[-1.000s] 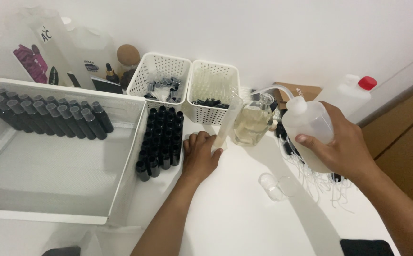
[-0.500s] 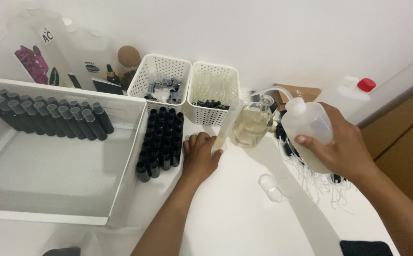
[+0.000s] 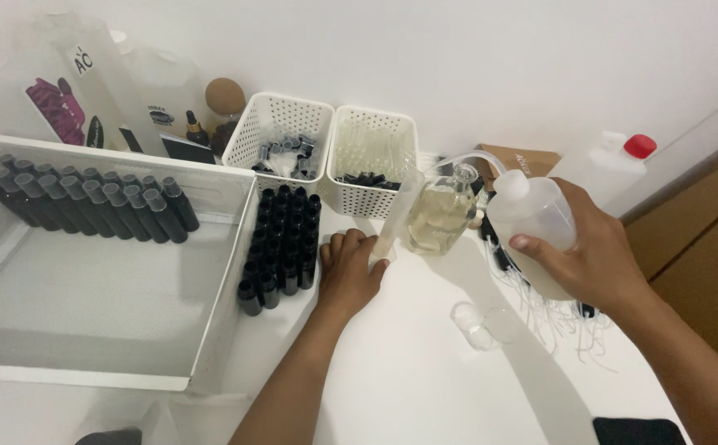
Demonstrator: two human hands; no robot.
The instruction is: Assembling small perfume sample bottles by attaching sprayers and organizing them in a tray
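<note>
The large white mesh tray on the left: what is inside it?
The white mesh tray holds one row of dark capped bottles along its far wall; the remaining floor shows bare. Its near-left corner is out of frame.

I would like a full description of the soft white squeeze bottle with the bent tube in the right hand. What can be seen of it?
The translucent white plastic squeeze bottle has a rounded body and a thin clear tube that rises from its top and curves over to the left, toward the tall clear measuring cylinder. The right hand grips it from the side, fingers wrapped around its body, holding it above the white table and slightly tilted. Its contents cannot be made out through the wall. The left hand does not touch it.
</note>
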